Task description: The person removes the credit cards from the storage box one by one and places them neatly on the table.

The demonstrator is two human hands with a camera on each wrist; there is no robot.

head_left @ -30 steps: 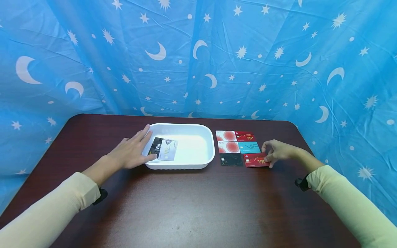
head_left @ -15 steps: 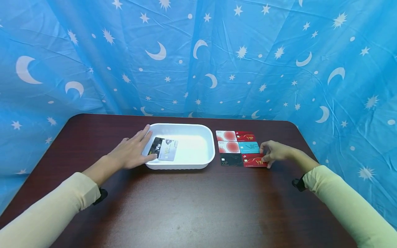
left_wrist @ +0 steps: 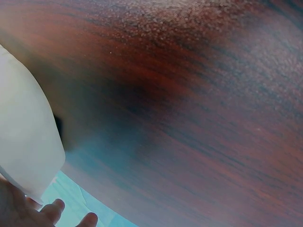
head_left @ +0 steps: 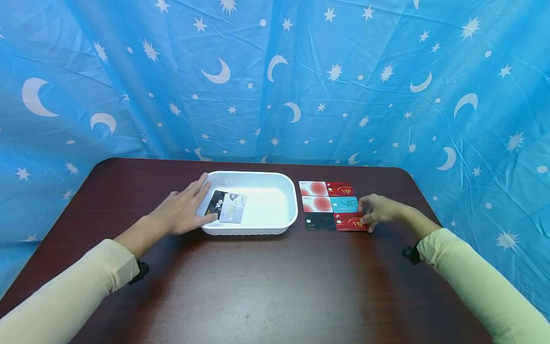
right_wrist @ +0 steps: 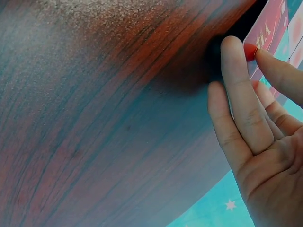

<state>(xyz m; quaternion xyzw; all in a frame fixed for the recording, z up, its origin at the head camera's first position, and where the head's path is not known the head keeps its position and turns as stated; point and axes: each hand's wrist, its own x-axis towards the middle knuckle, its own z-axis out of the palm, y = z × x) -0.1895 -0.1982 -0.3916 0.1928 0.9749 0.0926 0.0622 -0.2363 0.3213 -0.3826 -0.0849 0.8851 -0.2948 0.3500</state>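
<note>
My left hand (head_left: 182, 210) rests with spread fingers over the left rim of a white tray (head_left: 272, 205). Inside the tray, a silver VIP card (head_left: 233, 208) overlaps a black VIP card (head_left: 213, 204). At the right, my right hand (head_left: 381, 209) pinches the right edge of a red VIP card (head_left: 348, 221), flat in the nearest row of a two-column block. Left of it lies a dark VIP card (head_left: 319, 221). Behind are a teal VIP card (head_left: 343, 204) and a white card with red circles (head_left: 315, 204). In the right wrist view, the thumb lies at the red card (right_wrist: 266, 26).
The block's far row has another white card with red circles (head_left: 312, 188) and a second red VIP card (head_left: 339, 189). The brown table (head_left: 258, 286) ends at a blue curtain (head_left: 240, 110) with moons and stars.
My right hand has slid the near red card left and slightly away, up against the dark card and the teal card. The left hand and tray have not moved.
</note>
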